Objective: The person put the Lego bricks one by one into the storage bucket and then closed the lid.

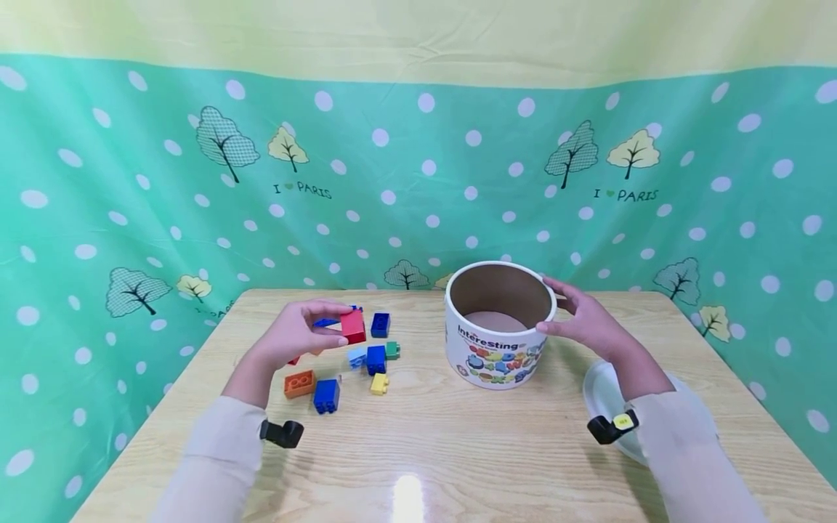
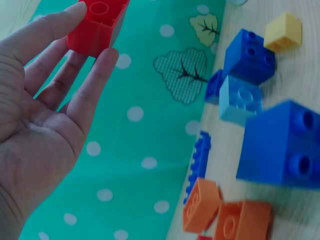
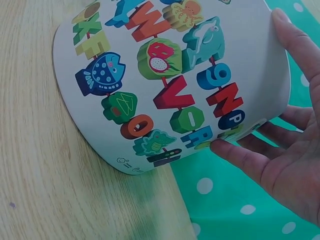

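Observation:
My left hand (image 1: 296,335) holds a red toy block (image 1: 354,327) above the left part of the table, pinched between thumb and fingers. The left wrist view shows the hollow side of that red block (image 2: 102,25) at the fingertips. On the right, my right hand (image 1: 588,325) grips the rim of a white round bucket (image 1: 461,347), thumb toward the front and fingers toward the back. The bucket stands upright without a lid, and its inner bottom shows. In the right wrist view, fingers touch its printed wall (image 3: 260,65).
Loose blocks lie around the left hand: orange (image 1: 299,384), dark blue (image 1: 326,396), yellow (image 1: 379,384), light blue (image 1: 357,357), green (image 1: 392,350) and several more. A white round lid (image 1: 596,396) lies under my right forearm. A green dotted curtain (image 1: 418,181) hangs behind the table.

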The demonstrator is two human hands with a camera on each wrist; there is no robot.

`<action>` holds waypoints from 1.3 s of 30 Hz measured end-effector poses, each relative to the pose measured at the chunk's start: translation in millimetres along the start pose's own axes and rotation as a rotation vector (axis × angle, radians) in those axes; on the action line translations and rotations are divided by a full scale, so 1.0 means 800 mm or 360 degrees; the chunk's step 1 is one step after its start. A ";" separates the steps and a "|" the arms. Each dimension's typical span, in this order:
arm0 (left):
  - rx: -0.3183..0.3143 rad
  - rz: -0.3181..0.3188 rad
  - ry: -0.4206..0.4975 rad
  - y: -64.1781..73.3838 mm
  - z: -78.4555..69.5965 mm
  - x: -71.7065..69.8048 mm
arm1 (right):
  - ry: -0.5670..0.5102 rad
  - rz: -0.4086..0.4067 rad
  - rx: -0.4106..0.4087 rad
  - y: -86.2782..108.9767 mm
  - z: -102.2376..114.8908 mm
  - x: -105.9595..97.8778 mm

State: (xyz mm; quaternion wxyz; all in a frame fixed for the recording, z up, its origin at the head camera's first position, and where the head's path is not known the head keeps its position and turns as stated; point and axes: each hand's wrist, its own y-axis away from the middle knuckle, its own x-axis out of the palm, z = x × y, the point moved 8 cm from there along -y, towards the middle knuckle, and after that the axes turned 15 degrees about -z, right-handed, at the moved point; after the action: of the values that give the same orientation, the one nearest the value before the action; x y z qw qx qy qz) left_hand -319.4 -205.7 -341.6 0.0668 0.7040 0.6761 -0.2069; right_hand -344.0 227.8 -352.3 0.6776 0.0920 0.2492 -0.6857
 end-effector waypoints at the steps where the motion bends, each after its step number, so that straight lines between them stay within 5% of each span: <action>1: 0.0012 0.0011 0.0027 -0.001 -0.003 0.003 | -0.0010 0.0002 -0.0005 0.000 0.000 0.001; 11: 0.0015 0.0110 0.0163 -0.005 -0.036 0.031 | -0.0031 0.0028 -0.0010 -0.002 0.002 0.011; 18: 0.0058 0.0152 0.0108 -0.008 -0.069 0.049 | -0.0055 0.0047 0.0008 -0.002 0.004 0.013; 39: 0.0286 0.0373 0.0158 -0.064 -0.116 0.115 | -0.0052 0.0036 0.0023 0.004 0.001 0.004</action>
State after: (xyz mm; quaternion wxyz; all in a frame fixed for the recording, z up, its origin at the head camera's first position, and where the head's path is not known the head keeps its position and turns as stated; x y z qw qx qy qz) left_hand -351.0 -82.2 -283.0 -0.0062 0.7906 0.5706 -0.2222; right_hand -341.3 224.8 -353.7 0.6886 0.0884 0.2321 -0.6812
